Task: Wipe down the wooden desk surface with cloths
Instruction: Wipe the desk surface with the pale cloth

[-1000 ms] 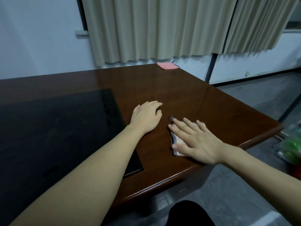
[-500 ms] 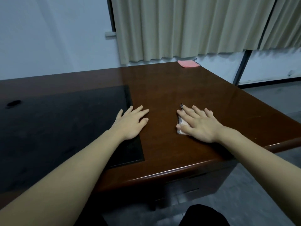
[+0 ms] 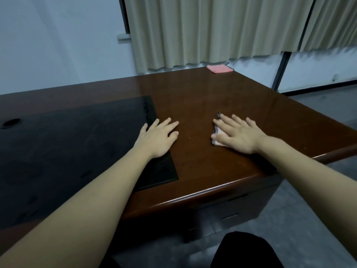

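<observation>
Desk (image 3: 202,105) fills the head view, its brown top running from the near rounded edge to the curtain (image 3: 212,29) at the back, with a dark inlay (image 3: 77,144) set into its left part. The right hand (image 3: 238,135) lies flat, fingers straight and slightly spread, pressing a small pale cloth (image 3: 216,141) onto the wood; only the cloth's left edge shows past the fingers, the rest is hidden under the palm. Spreading the fingers likely keeps the cloth flat and gives even pressure for a wipe. The left hand (image 3: 157,137) rests flat too, fingers straight, straddling the inlay's right edge, and holds nothing; it probably serves as a brace for leaning over. A pink cloth (image 3: 220,68) lies at the far corner, well apart from both hands, untouched. The wood between the hands looks like the next stretch to wipe.
</observation>
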The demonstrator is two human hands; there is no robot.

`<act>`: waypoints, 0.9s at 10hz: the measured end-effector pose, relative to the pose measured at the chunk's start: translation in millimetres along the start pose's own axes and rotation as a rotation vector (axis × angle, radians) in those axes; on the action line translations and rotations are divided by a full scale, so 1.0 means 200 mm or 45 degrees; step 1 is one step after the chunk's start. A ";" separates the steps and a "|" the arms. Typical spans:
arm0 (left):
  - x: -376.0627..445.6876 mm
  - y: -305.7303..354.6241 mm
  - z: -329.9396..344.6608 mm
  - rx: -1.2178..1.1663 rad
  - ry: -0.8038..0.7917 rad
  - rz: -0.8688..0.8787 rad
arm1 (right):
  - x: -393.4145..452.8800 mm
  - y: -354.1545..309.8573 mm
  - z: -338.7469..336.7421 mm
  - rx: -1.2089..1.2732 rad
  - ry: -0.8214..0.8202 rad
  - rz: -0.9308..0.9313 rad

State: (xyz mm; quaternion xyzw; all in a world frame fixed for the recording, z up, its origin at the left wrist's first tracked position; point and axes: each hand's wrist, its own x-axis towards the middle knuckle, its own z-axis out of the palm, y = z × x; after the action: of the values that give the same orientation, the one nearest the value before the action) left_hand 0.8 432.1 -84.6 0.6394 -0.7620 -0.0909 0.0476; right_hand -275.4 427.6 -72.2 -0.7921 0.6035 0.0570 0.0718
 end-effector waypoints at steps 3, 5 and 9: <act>0.02 0.00 0.00 -0.012 0.031 -0.008 | -0.36 -0.30 0.04 -0.054 -0.015 -0.282; 0.02 0.00 0.00 -0.018 0.034 -0.004 | -0.38 -0.30 0.03 -0.034 -0.037 -0.314; 0.00 -0.01 -0.03 -0.210 0.218 0.024 | 0.08 -0.34 -0.03 0.000 -0.019 -0.009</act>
State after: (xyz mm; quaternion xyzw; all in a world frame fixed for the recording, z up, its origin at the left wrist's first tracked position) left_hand 4.6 432.0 -80.1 0.6316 -0.7509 -0.0981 0.1658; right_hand -204.9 428.5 -66.3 -0.7937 0.6003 0.0625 0.0765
